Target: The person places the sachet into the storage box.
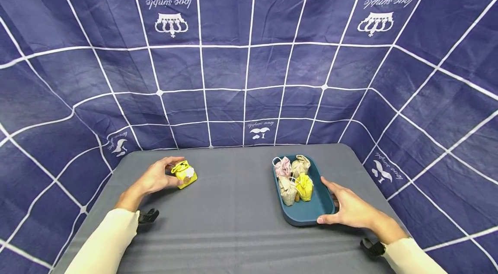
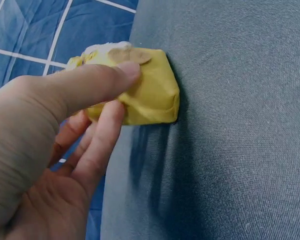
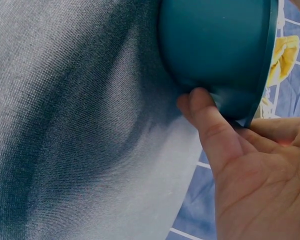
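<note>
On the left of the grey table, my left hand [image 1: 171, 175] pinches a small yellow pouch [image 1: 184, 174] that rests on the cloth. In the left wrist view, the thumb [image 2: 105, 77] lies over the yellow pouch [image 2: 150, 95] and a finger presses its side. At the right, my right hand [image 1: 344, 208] grips the near right corner of a teal tray [image 1: 309, 215]. The thumb [image 3: 210, 130] presses under the rim of the tray [image 3: 215, 45]. Inside the tray lie a pink pouch [image 1: 282, 166], two beige pouches [image 1: 301, 164] and a yellow pouch [image 1: 305, 187].
A grey cloth covers the table [image 1: 233, 213], which ends near the back at a navy backdrop [image 1: 249, 71] with a white grid that also wraps both sides. Bare cloth lies between the hands.
</note>
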The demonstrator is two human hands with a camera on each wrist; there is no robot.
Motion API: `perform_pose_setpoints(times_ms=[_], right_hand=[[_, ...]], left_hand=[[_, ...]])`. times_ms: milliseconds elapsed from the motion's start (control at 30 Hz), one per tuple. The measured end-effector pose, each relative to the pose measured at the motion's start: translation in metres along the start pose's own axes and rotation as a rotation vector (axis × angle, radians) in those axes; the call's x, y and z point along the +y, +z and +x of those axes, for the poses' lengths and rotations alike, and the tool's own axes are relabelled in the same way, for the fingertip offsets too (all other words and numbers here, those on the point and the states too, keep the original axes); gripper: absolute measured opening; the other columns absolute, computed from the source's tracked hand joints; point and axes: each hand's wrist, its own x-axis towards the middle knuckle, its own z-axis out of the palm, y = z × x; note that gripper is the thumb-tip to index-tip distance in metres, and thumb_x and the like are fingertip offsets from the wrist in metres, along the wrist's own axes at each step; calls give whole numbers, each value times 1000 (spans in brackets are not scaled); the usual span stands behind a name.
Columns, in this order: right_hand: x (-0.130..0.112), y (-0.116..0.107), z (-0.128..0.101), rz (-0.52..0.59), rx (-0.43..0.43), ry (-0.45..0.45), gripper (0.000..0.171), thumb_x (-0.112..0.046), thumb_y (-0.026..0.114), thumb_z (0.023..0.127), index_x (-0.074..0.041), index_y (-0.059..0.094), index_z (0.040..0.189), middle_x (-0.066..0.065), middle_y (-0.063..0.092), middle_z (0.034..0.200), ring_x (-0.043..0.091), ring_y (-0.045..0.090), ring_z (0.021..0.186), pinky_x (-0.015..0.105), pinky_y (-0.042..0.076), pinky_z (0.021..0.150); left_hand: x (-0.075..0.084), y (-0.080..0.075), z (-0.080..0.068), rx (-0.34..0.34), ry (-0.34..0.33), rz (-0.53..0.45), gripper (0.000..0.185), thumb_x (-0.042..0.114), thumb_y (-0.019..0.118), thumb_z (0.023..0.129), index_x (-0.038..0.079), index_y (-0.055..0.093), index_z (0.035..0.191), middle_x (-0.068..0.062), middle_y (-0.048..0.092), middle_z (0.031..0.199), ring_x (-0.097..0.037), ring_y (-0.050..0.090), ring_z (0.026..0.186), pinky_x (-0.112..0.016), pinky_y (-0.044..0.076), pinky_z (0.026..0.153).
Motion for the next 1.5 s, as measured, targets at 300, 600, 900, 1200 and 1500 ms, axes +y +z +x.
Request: perform_pose_setpoints(times_ms=[300,600,900,1200,1500], right_hand=[[3,4,-3,15,-9,-6,133,-46,107,83,15,33,174,41,58,162,32,82,123,28,69,97],[2,0,0,-9,4,-18,133,-47,108,82,16,34,173,39,61,158,30,83,120,27,69,96],[3,-1,0,11,-9,1,134,-47,107,83,15,32,174,41,58,161,36,82,123,32,71,97],[3,-1,0,33,-22,14,134,-47,107,83,15,31,175,42,55,164,36,81,126,37,71,98],[1,-3,2,29,-20,7,134,-46,107,83,16,31,175,42,57,161,35,82,122,35,71,97]], left_hand=[[1,13,-2,37,117,44,60,5,110,74,0,84,128,-19,69,122,-25,72,107,-23,67,83],[5,18,0,32,164,123,55,15,109,79,15,79,125,-15,82,140,-38,81,120,-51,67,103],[12,25,3,58,190,167,60,15,108,80,13,81,134,-3,87,121,-28,83,110,-57,66,100],[26,29,4,110,191,172,55,16,108,80,11,83,129,-6,85,119,-31,82,106,-61,67,97],[38,33,2,157,192,175,54,20,109,79,10,84,126,-6,86,118,-30,83,104,-60,67,96]])
